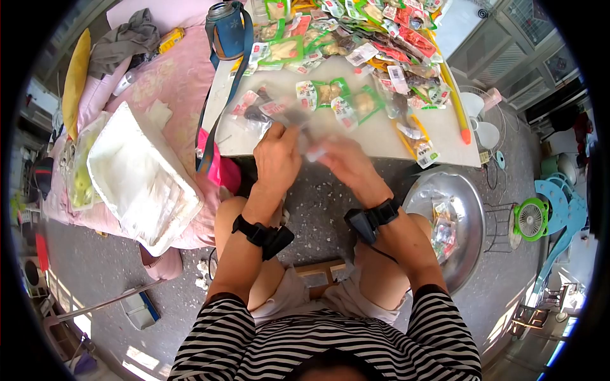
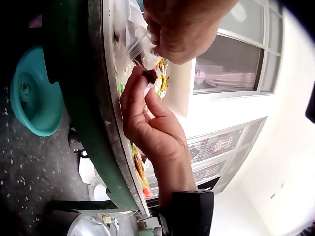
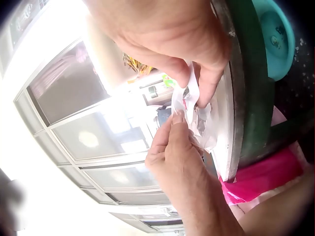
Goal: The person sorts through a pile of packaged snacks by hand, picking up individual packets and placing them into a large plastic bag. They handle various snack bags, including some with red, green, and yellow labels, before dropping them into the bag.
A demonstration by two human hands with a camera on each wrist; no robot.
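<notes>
My left hand (image 1: 277, 154) pinches a clear plastic pouch (image 2: 134, 43) near the front edge of the white table. The pouch is crumpled, with red print and dark contents. Close beside it, my right hand (image 1: 346, 162), blurred in the head view, pinches a small dark red-brown piece (image 2: 151, 75) between thumb and fingers. A whitish bit of film shows at those fingertips. In the right wrist view the right fingers (image 3: 210, 81) are at the pouch's white edge. Just beyond the hands lie two green-edged snack packets, one of them (image 1: 330, 94) with pale contents.
Many colourful packets (image 1: 406, 38) heap at the back of the table, with a blue flask (image 1: 229, 35) at back left. A steel basin (image 1: 470, 219) holding packets stands right, a white foam box (image 1: 105, 149) left. A teal basin (image 2: 49, 105) sits on the floor.
</notes>
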